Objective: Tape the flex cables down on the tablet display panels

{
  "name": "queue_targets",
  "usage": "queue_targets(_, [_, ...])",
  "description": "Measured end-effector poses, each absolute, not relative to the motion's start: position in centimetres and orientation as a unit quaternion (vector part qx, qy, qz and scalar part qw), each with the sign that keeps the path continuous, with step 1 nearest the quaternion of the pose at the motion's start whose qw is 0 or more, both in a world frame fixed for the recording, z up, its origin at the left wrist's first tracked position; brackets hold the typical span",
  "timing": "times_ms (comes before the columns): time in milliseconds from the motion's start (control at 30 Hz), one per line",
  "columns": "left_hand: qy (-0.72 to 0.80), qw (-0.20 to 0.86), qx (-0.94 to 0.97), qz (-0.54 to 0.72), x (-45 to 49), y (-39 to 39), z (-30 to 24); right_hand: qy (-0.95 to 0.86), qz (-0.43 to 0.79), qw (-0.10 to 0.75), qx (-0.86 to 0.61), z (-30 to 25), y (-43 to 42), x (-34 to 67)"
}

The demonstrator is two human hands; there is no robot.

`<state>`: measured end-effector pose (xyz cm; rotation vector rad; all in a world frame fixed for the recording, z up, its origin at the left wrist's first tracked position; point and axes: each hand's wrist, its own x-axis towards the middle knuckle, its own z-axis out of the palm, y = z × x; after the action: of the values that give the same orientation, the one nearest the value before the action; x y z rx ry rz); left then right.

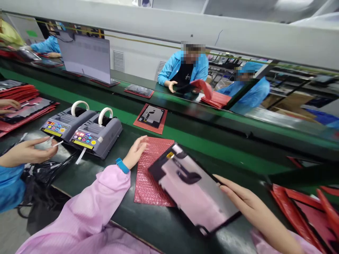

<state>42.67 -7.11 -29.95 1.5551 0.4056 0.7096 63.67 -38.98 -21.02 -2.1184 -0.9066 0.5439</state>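
Observation:
My right hand [243,197] grips the right edge of a flat display panel [196,187], its silvery back facing up, with a dark frame and a dark flex cable on it. The panel is tilted and its left part overlaps a red bubble-wrap bag [148,183] lying on the bench. Beside the bag's upper left edge is my left hand [136,151], fingers stretched out and apart, nothing seen in them. Whether its fingertips touch the bag, I cannot tell.
Two grey tape dispensers [96,135] stand to the left, near a co-worker's hand [34,151] holding a tape strip. Another panel [151,116] rests on the green conveyor strip [185,141]. Red bags with panels [304,211] lie at the right. Co-workers sit across the bench.

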Motion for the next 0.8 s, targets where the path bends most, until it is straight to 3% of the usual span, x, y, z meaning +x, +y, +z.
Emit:
queue_targets(67, [0.094,0.791,0.587,0.146,42.6,-8.4,-29.1,-0.413,0.289,0.33,-0.798,-19.6,-38.2,63.6])
queue_targets(133, [0.019,0.86,0.507,-0.063,42.3,-9.9,-28.6,-0.473,0.37,0.272,-0.752,-18.6,-36.6,62.9])
queue_targets(200, [-0.033,0.848,0.482,-0.219,42.1,-11.3,-28.6,-0.511,0.42,0.237,-0.712,-18.2,-34.4,61.9])
queue_targets(300, [-0.071,0.785,0.542,-0.293,41.8,-12.4,-29.1,-0.51,0.445,0.239,-0.696,-18.7,-31.5,60.9])
queue_targets(400, [-0.038,0.774,0.587,-0.235,41.5,-12.0,-29.2,-0.442,0.486,0.291,-0.695,-19.8,-30.3,61.6])
queue_targets(567, [0.093,0.874,0.477,0.0,41.2,-10.7,-28.3,-0.253,0.47,0.521,-0.666,-22.0,-30.4,64.5])
queue_targets(667, [0.127,0.874,0.441,0.158,41.2,-11.1,-28.5,-0.235,0.491,0.542,-0.64,-23.6,-29.6,64.0])
queue_targets(800, [0.136,0.833,0.492,0.211,40.9,-12.1,-29.7,-0.276,0.389,0.562,-0.676,-26.6,-27.5,60.4])
